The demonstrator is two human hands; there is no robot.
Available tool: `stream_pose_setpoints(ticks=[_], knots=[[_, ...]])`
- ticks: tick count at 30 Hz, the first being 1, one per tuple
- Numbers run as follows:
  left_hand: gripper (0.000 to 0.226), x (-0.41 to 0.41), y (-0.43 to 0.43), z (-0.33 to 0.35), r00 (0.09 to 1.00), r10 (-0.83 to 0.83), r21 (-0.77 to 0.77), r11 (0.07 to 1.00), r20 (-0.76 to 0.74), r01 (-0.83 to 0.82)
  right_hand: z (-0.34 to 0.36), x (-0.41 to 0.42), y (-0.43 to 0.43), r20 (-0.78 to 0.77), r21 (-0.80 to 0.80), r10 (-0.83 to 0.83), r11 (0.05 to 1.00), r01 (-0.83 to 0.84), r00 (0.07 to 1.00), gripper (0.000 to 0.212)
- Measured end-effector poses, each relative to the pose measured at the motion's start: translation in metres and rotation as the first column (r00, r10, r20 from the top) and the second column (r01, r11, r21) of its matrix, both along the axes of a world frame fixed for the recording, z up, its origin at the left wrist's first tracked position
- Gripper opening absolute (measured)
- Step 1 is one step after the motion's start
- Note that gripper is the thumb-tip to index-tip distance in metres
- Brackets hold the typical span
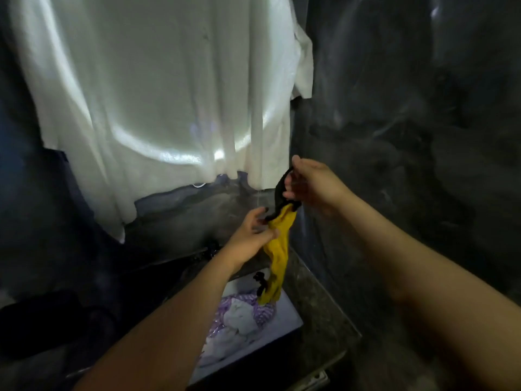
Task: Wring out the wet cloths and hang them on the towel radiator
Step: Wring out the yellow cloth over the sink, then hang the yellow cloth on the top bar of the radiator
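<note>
The yellow cloth (277,246) with black trim looks thin, limp and matt. Upper left hangs a white fabric sheet (158,88), softly creased. The right-hand wall (408,108) looks dark, glossy stone.

yellow cloth (277,249) with black trim, twisted, hanging vertically

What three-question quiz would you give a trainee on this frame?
1. True or false: the left hand and right hand both hold the yellow cloth.
2. Which hand grips it higher? A: left. B: right.
3. Fill in: the cloth's lower end hangs over a white basin holding ____-and-white cloths.
Key: 1 true; 2 B; 3 purple.
</note>
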State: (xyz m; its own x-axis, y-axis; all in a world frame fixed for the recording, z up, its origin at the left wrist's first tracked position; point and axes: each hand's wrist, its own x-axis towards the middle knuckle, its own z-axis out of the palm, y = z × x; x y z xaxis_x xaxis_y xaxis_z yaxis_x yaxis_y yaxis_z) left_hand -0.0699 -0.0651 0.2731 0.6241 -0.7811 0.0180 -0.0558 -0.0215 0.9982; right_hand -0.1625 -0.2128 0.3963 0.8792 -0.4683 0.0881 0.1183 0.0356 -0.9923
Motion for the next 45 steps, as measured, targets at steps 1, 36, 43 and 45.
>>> stream_pose_setpoints(ticks=[1, 36, 43, 45], knots=[[0.067, -0.005, -0.001, 0.004, 0.997, -0.028, 0.007, 1.0, 0.076, 0.027, 0.002, -0.005, 0.006, -0.005, 0.001, 0.001, 1.0, -0.001, 1.0, 0.034], [0.028, -0.216, -0.135, 0.141, 0.73, -0.601, -0.34, 0.794, -0.324, 0.503, 0.042, -0.399, -0.093, 0.568, -0.544, -0.672, 0.126, 0.829, 0.475, 0.013], [0.031, -0.321, -0.188, 0.163, 0.485, -0.874, 0.21, 0.471, -0.016, 0.857, 0.021, -0.492, -0.144, 0.022, -0.283, -0.887, 0.437, 0.854, 0.461, 0.018], [0.029, -0.347, -0.203, 0.163, 0.509, -0.858, 0.339, 0.498, 0.061, 0.798, 0.015, -0.515, -0.154, -0.131, -0.395, -0.894, 0.444, 0.804, 0.428, 0.026]])
